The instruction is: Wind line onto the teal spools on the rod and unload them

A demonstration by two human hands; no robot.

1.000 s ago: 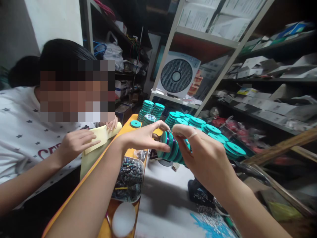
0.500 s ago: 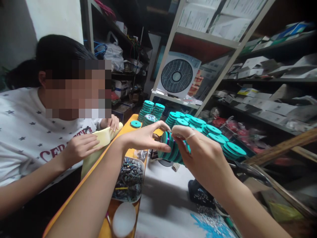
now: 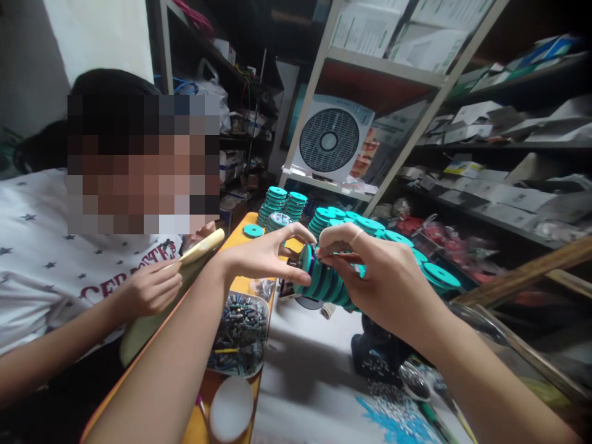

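My right hand (image 3: 383, 280) is wrapped round a sideways stack of teal discs (image 3: 324, 280), held above the table. A purple ring shows near the stack's left end. My left hand (image 3: 266, 253) pinches that left end between thumb and forefinger, touching the outermost disc. More teal disc stacks (image 3: 282, 203) stand behind on the table, and others (image 3: 416, 256) spread to the right past my right hand.
A person in a white star-print shirt (image 3: 41, 265) sits at left, hands on a pale yellow object (image 3: 198, 250). A clear tray of small dark parts (image 3: 240, 333) lies on the orange table edge. A white fan (image 3: 329, 143) and loaded shelves (image 3: 499, 154) stand behind.
My right hand has turned slightly and lowered its fingers over the stack. The person at left has tilted the yellow object up on edge.
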